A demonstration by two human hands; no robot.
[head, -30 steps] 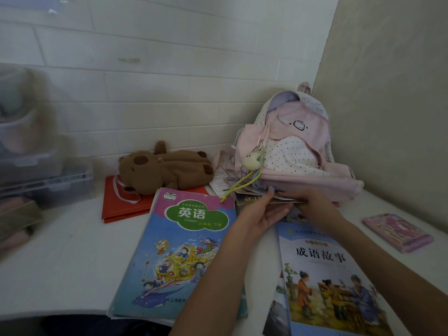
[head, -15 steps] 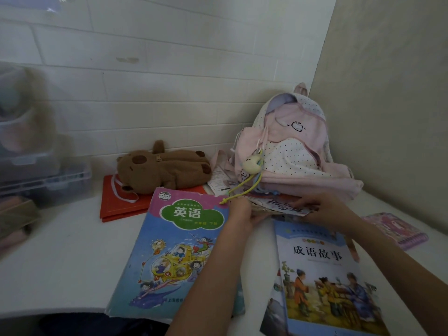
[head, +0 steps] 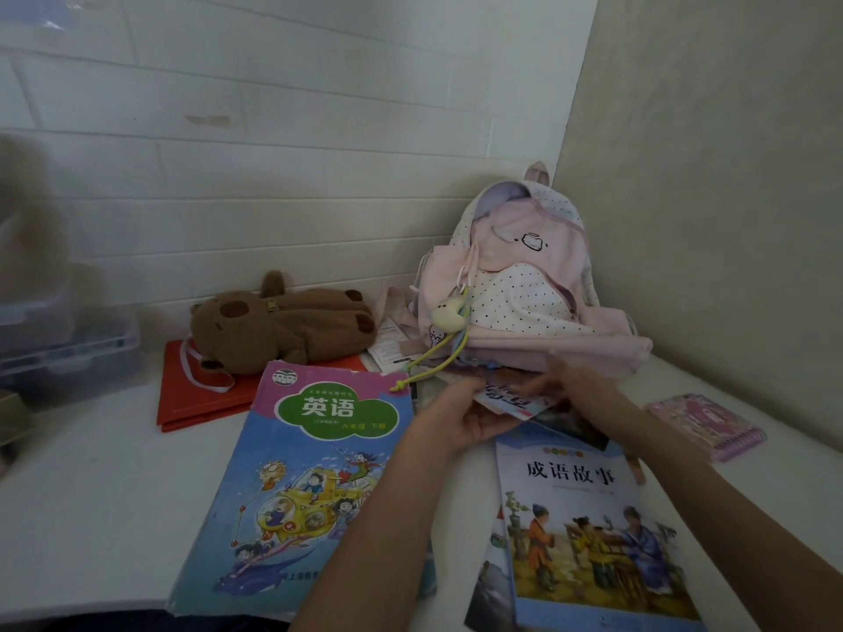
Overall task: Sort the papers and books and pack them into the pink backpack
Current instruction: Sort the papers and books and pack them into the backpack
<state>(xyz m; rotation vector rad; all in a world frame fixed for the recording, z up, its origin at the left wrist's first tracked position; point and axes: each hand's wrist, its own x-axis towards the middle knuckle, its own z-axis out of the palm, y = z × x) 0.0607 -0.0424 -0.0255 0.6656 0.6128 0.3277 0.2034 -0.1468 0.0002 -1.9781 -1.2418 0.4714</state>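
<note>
Since a second ago we have drawn a thin booklet with a red and white cover (head: 511, 399) out from under the pink polka-dot backpack (head: 524, 285), and it now sits lifted between our hands. Our left hand (head: 460, 417) grips its near left edge, thumb on top and fingers curled beneath. Our right hand (head: 575, 380) holds the far right side, fingers bent over the top.

That backpack leans in the corner, its top open, a yellow cord charm (head: 444, 312) dangling in front. On the white table (head: 91, 485), the blue English textbook (head: 314, 485) lies to the left, the blue storybook (head: 588, 531) to the right over other books. A brown plush capybara pouch (head: 283, 326) rests on a red folder (head: 200, 399); a pink spiral notebook (head: 707, 424) sits far right. Both big books lie as before.
</note>
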